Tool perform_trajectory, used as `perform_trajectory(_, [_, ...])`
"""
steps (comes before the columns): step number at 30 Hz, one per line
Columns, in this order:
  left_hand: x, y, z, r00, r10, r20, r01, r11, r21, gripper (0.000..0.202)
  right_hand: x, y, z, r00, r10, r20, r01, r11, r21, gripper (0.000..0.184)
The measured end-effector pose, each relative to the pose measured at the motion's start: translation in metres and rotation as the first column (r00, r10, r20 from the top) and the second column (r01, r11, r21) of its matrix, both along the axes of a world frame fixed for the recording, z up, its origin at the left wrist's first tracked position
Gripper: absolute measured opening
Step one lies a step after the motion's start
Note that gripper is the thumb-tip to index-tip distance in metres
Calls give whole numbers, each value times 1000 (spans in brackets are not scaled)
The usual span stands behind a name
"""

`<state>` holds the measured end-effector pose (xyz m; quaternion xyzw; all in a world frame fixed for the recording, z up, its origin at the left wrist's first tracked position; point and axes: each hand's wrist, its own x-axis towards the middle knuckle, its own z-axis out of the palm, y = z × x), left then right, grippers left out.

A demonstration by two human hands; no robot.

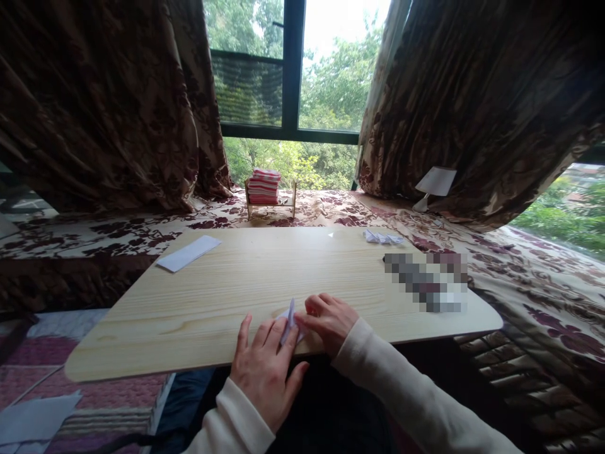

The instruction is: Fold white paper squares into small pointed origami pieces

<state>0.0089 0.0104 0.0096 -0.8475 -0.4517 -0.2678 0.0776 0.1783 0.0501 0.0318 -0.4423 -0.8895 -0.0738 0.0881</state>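
"What's in the grip right now?"

"Folded white paper (292, 310), thin and pointed, near the front edge of the tabletop (227, 290)! My right grip (331, 321) pinches it; my left grip (262, 369) spreads loosely, fingertips against it."

"Any lettering?"

"Can't tell: pixelation masks the objects (425, 284) at right!"

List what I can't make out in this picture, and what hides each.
All in the head view:
- Lower part of the folded paper: covered by fingers of the left hand and right hand.
- Whatever lies under the pixelated patch, right side of the table: masked.
- Fold details of the small white pieces at the far edge: too small.
- White sheet, lower left: cut off by the left edge.
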Motion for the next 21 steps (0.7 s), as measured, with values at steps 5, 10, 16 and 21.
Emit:
perform_trajectory(5, [2, -3, -6, 1000, 27, -3, -27, 1000, 3, 48, -3, 10, 7, 999, -48, 23, 49, 997, -57, 21])
perform_trajectory(10, [6, -7, -12, 998, 66, -16, -65, 997, 28, 50, 0, 2, 3, 949, -51, -311, 31, 997, -68, 39])
perform_trajectory(16, [9, -8, -15, 996, 85, -1, -84, 996, 40, 50, -8, -9, 2, 874, -35, -484, 15, 999, -45, 39])
perform_trajectory(21, [8, -8, -14, 997, 82, -5, -82, 996, 42, 50, -11, -5, 4, 887, -41, -461, 25, 999, -40, 34])
